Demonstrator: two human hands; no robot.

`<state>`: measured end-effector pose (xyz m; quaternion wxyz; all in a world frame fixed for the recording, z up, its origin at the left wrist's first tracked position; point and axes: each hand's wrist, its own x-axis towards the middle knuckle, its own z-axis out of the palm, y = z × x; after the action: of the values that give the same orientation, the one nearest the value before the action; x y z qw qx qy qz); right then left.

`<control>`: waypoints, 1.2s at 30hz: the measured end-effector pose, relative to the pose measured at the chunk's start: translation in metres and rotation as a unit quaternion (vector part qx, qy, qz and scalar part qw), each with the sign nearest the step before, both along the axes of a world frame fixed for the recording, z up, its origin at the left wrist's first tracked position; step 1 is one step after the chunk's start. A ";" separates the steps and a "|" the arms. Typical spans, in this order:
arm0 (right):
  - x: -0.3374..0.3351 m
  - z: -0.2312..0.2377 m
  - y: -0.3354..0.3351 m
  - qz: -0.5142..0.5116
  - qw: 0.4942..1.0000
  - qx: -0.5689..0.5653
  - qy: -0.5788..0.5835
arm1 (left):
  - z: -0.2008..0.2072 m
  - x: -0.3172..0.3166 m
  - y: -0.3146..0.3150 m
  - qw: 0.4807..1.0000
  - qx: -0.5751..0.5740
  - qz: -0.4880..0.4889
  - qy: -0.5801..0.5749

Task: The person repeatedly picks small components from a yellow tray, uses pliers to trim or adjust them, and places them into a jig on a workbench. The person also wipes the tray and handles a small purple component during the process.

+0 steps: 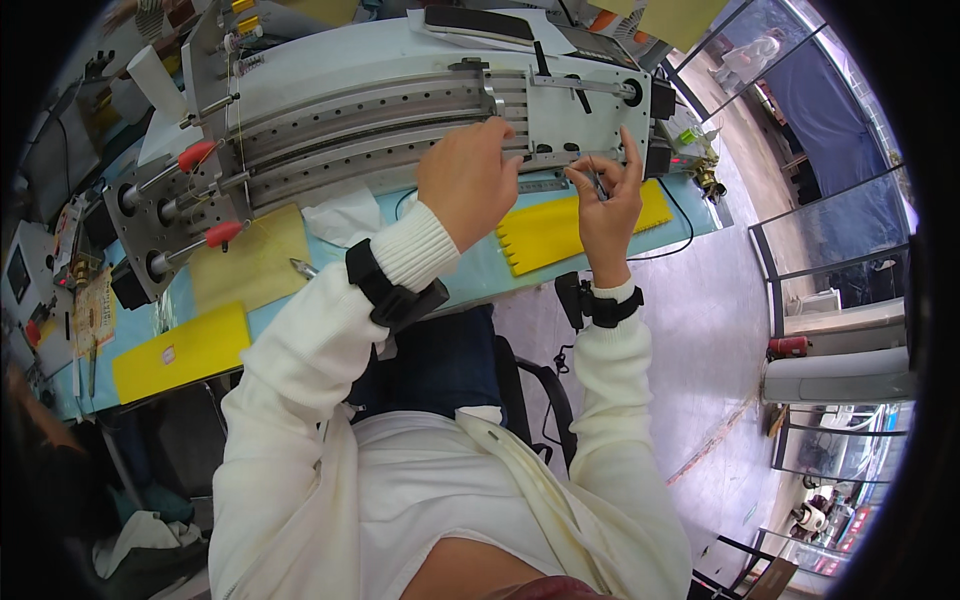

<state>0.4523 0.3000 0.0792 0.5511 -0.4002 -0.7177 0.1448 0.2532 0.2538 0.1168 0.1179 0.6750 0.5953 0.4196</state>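
We see a long grey flat knitting machine running from about nine o'clock to two o'clock across the upper part of the view, its needle bed ribbed with fine slots and two red-tipped handles sticking out at its left end. It sits on a pale blue tabletop. On that tabletop lie a yellow comb-toothed card just under the hands, a tan sheet at nine o'clock, and a plain yellow card lower left, at about eight o'clock.

Our left hand rests at twelve o'clock from the seated body, its fingers curled down and touching the front edge of the needle bed; its grip is closed loosely, and we cannot tell whether anything is in it. Our right hand is just beside it at one o'clock, raised off the yellow comb-toothed card, thumb and fingers pinched in a closed grip on a thin dark needle-like tool, which points up toward the machine. Both wrists wear black bands.
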 end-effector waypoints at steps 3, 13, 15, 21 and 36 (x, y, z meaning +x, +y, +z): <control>0.009 0.002 0.007 -0.020 0.996 -0.001 -0.087 | -0.003 0.002 0.016 1.000 0.006 -0.015 0.005; -0.009 0.012 -0.030 0.061 0.997 -0.035 -0.042 | 0.002 0.002 0.028 0.998 -0.010 -0.030 -0.063; -0.018 0.014 -0.036 0.080 0.996 -0.009 -0.050 | 0.000 -0.004 0.009 0.988 -0.069 -0.081 -0.111; -0.041 0.022 -0.046 0.109 0.986 0.075 -0.098 | 0.008 -0.035 -0.029 0.900 -0.209 -0.154 -0.351; -0.096 0.064 -0.086 0.296 0.951 -0.004 -0.084 | 0.016 -0.102 -0.104 0.866 -0.219 -0.256 -0.368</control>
<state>0.3568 0.2144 0.1428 0.4196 -0.1825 -0.8469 0.2707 0.1514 0.1495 0.1328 0.5769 0.5570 0.3911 0.4516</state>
